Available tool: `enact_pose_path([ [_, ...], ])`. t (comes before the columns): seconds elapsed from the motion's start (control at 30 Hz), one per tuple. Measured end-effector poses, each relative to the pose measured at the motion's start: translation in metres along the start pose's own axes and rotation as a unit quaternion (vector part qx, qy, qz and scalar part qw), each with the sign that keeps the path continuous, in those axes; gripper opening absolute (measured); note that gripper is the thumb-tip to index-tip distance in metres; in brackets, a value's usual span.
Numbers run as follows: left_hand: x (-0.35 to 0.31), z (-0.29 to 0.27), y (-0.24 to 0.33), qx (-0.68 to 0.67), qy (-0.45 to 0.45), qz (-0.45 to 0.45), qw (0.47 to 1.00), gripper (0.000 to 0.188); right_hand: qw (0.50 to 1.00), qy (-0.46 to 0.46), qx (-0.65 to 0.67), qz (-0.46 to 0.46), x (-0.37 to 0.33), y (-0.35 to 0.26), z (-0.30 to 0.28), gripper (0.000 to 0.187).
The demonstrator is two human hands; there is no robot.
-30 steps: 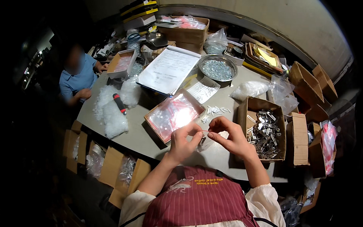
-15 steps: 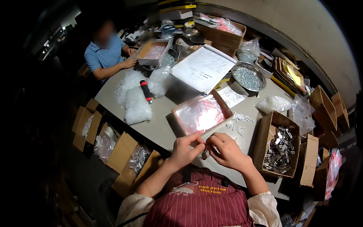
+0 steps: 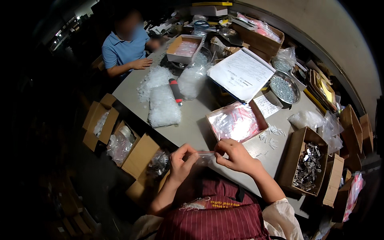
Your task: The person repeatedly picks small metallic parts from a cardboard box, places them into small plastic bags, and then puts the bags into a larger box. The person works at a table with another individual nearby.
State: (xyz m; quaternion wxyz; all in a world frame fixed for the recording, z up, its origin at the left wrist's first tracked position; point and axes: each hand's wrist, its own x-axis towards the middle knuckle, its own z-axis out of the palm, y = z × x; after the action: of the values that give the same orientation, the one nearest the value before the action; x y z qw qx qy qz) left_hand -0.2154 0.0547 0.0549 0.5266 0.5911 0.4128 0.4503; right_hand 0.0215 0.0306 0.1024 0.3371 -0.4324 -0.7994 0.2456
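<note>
Over the table's near edge, a small clear plastic zip bag [image 3: 205,154] is stretched between my two hands. My left hand [image 3: 182,163] pinches one end of it between thumb and fingers. The other end is in the closed fingers of my right hand [image 3: 237,157]. What the bag holds, if anything, cannot be made out. Just beyond my hands stands an open cardboard box [image 3: 262,115] filled with clear, red-striped zip bags [image 3: 235,122]. Small white plastic pieces [image 3: 272,136] lie scattered to the right of this box.
At right, a carton [image 3: 289,160] holds metal clips [image 3: 309,164]. Farther back are a bowl of small metal parts [image 3: 285,89], a written pad [image 3: 242,74], bags of clear pieces [image 3: 165,106] and a red-black handled tool [image 3: 175,91]. A co-worker [image 3: 125,50] sits far left; open cartons [image 3: 138,156] stand below.
My hands have moved apart from nearly touching, and the small bag now spans the gap between them. The whole view has turned slightly left. The co-worker's hands have moved off the white box.
</note>
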Motion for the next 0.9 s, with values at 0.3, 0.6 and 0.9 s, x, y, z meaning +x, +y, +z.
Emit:
enact_pose_path([
  [0.3, -0.026, -0.081, -0.071, 0.486, 0.014, -0.129, 0.864, 0.010, 0.891, 0.053, -0.383, 0.240, -0.040, 0.136, 0.023, 0.026],
  [0.6, -0.009, -0.031, -0.056, 0.377, -0.005, 0.050, 0.925, 0.035, 0.944, 0.204, -0.127, 0.228, -0.045, 0.089, 0.006, 0.016],
  [0.9, 0.012, 0.079, 0.015, 0.302, -0.159, 0.237, 0.910, 0.027, 0.980, 0.149, -0.101, 0.089, -0.071, -0.006, -0.014, 0.033],
])
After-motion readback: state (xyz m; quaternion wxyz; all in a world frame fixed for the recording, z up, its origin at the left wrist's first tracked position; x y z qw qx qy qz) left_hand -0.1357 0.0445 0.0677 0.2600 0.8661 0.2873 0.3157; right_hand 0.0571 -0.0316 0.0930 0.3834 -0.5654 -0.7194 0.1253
